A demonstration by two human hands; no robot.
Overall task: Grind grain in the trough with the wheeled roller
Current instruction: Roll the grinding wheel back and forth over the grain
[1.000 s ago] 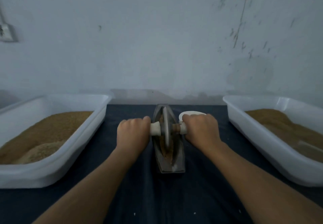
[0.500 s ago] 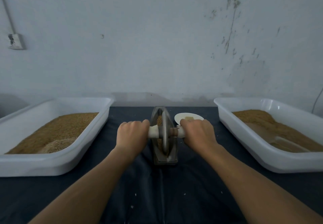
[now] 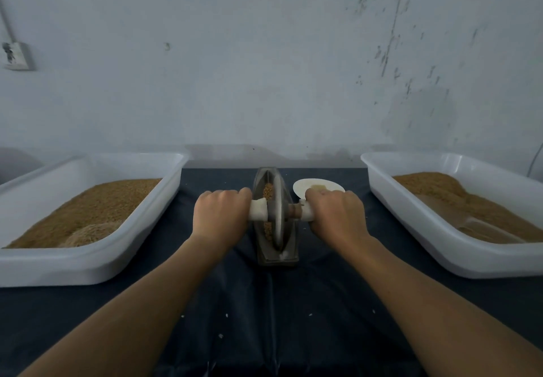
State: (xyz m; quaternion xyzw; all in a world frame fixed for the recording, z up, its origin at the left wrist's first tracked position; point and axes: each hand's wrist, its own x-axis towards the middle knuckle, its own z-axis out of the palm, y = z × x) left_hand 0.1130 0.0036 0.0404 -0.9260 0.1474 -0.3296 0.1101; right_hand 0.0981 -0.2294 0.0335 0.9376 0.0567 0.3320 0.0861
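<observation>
My left hand (image 3: 220,215) and right hand (image 3: 335,215) grip the roller (image 3: 277,215), fingers curled tight round its ends, and it sits about midway along the trough (image 3: 277,256) near the surface's (image 3: 264,303) far edge, slightly nearer me than a second ago, so I judge the grain (image 3: 267,191) is mid-grind.

Narrow grey trough (image 3: 277,254) lies lengthwise on dark cloth; wheeled roller (image 3: 277,212) stands upright inside; brown grain (image 3: 267,191) beside it.

I am facing a pale, scuffed plaster wall (image 3: 264,68); a dark cloth-covered counter (image 3: 279,312) is stretching below, a white wall socket (image 3: 16,55) hanging left.
</observation>
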